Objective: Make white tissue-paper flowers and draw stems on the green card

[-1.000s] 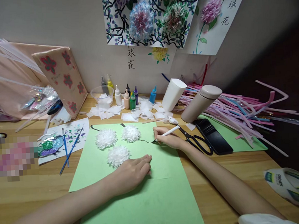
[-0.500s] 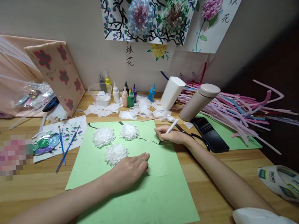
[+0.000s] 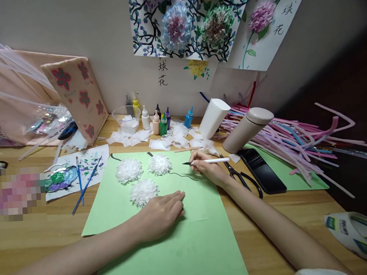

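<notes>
My right hand (image 3: 206, 168) grips a white brush pen (image 3: 217, 160) with a dark tip. The tip points left over the right part of a green sheet of paper (image 3: 172, 254), above a thin black curved line (image 3: 184, 175). My left hand (image 3: 166, 211) lies with fingers stretched out on the sheet, beside the lowest of three fluffy white paper flowers (image 3: 143, 192). A small dark spot shows by its fingertips; I cannot tell what it is. Two short black strokes (image 3: 115, 157) mark the sheet's top edge, above the upper flowers.
Scissors (image 3: 246, 178) and a phone (image 3: 262, 170) lie right of my right hand. Behind the sheet are paper scraps (image 3: 130, 135), paint bottles (image 3: 163, 125) and a tilted tumbler (image 3: 248, 127). Paintbrushes (image 3: 87, 183) lie left; a tape roll (image 3: 357, 234) sits at right.
My right hand has lifted the pen off the line's end and turned it, so the tip now points left. The line stays on the paper. My left hand keeps its place; the view shifted slightly.
</notes>
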Demonstrator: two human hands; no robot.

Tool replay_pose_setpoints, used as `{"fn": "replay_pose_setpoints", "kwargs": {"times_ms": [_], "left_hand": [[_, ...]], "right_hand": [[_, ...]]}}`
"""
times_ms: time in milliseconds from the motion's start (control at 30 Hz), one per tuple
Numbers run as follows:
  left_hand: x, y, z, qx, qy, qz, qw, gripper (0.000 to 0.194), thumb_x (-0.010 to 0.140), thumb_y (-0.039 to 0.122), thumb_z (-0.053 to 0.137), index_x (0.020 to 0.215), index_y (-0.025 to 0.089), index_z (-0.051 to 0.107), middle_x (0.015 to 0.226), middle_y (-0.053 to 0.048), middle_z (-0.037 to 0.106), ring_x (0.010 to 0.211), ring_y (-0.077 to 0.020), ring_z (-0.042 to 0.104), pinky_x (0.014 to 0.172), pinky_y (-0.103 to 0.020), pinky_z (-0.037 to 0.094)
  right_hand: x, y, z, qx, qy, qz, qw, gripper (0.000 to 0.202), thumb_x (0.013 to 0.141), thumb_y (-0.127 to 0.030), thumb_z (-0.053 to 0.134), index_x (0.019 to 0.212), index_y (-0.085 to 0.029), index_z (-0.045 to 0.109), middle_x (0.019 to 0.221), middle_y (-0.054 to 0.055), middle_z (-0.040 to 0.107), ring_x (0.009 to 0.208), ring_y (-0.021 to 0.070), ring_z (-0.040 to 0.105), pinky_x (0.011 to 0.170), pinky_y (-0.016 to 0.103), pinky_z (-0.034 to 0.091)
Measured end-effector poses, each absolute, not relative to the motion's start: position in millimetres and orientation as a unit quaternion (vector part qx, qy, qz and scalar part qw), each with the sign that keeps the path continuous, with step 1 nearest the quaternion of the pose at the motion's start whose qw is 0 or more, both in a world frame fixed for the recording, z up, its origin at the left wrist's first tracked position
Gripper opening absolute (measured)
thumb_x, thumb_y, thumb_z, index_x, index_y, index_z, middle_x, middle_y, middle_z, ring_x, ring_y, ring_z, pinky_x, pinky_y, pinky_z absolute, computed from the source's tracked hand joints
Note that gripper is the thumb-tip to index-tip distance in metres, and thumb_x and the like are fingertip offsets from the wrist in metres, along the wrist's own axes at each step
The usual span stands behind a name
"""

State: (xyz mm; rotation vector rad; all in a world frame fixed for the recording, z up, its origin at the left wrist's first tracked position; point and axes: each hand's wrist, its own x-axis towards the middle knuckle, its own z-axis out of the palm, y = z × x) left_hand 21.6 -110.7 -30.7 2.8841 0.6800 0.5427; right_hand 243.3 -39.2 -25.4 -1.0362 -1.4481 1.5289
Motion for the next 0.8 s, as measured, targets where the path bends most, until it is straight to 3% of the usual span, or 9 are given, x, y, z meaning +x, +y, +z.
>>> {"fn": "replay_pose_setpoints", "kwargs": {"times_ms": [167, 367, 800], "left_hand": [[20, -110, -31, 0.957, 0.223, 0.178, 0.047, 0.022, 0.091, 0.02, 0.033, 0.094, 0.009, 0.052, 0.111, -0.015, 0.062, 0.106, -0.0225, 0.057, 0.08, -0.034, 0.054], [20, -109, -31, 0.96, 0.22, 0.165, 0.044, 0.023, 0.091, 0.022, 0.033, 0.087, 0.01, 0.052, 0.112, -0.016, 0.061, 0.105, -0.0236, 0.058, 0.075, -0.033, 0.055], [20, -109, -33, 0.958, 0.224, 0.179, 0.03, 0.024, 0.091, 0.023, 0.033, 0.085, 0.01, 0.052, 0.109, -0.016, 0.062, 0.1, -0.0217, 0.06, 0.074, -0.031, 0.056]], "right_hand": [[212, -52, -24, -0.408, -0.651, 0.544, 0.339, 0.016, 0.08, -0.031, 0.053, 0.088, -0.018, 0.052, 0.082, 0.003, 0.056, 0.073, 0.0146, 0.054, 0.064, 0.026, 0.041], [208, -52, -39, -0.445, -0.661, 0.49, 0.353, 0.01, 0.078, -0.026, 0.054, 0.076, -0.018, 0.048, 0.069, -0.002, 0.052, 0.062, 0.0119, 0.048, 0.056, 0.023, 0.037], [207, -52, -37, -0.455, -0.69, 0.459, 0.324, 0.007, 0.078, -0.024, 0.054, 0.081, -0.018, 0.054, 0.075, 0.001, 0.058, 0.067, 0.0134, 0.051, 0.057, 0.023, 0.037]]}}
